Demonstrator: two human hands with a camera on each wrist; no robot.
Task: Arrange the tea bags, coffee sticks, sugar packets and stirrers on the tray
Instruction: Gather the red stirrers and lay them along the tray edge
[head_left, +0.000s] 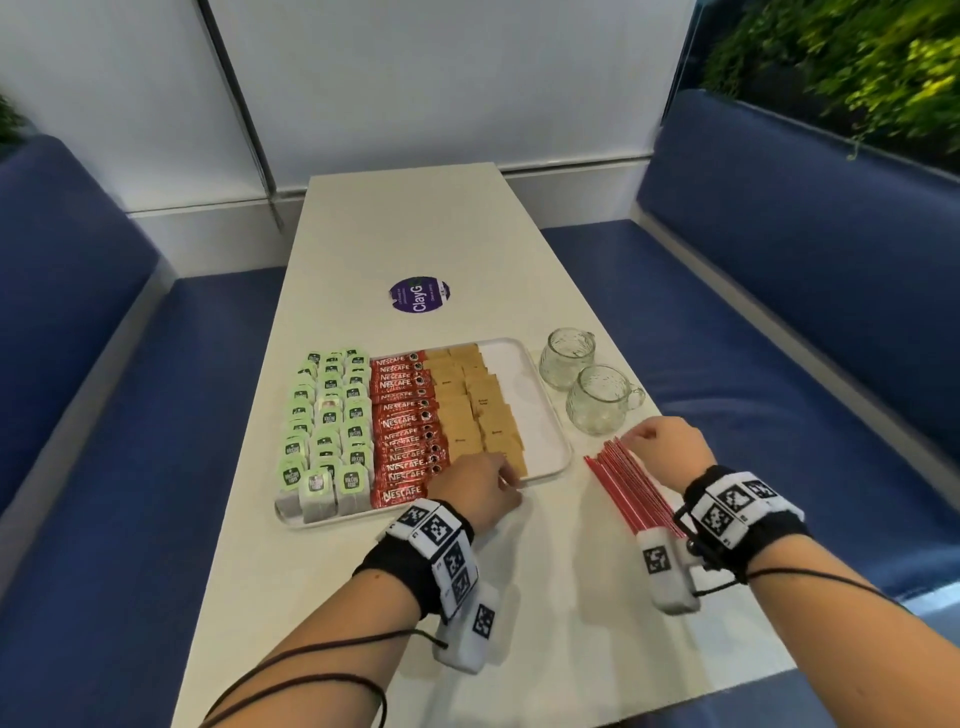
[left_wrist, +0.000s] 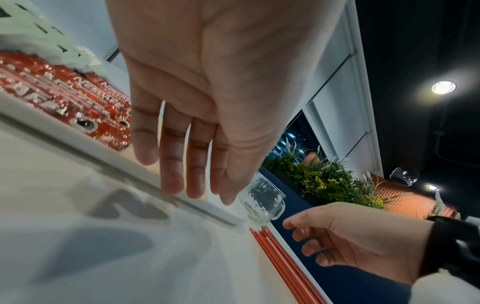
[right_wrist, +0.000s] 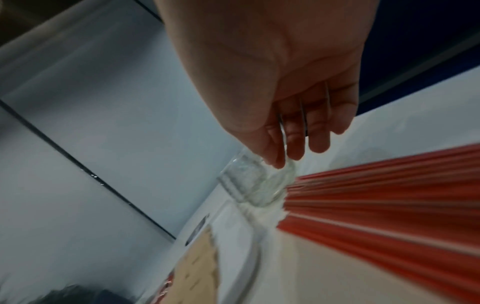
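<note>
A white table (head_left: 363, 597) carried a white tray (head_left: 550, 436) filled from its left with rows of green tea bags (head_left: 327, 421), red coffee sticks (head_left: 408, 431) and brown sugar packets (head_left: 475, 410); its right strip lay bare. Red stirrers (head_left: 631, 486) lay on the table just right of the tray, near two glass cups (head_left: 602, 400). The left hand (head_left: 480, 486) hung over the tray's near rim, fingers straight, holding nothing. The right hand (head_left: 667, 449) hovered above the stirrers' far ends, fingers loosely curled, empty.

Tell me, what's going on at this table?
A person is laying out drink supplies on a white tray. Green tea bags, red coffee sticks and brown sugar packets already sit in rows. The left hand rests at the tray's near edge; the right hand hovers over red stirrers lying on the table.
</note>
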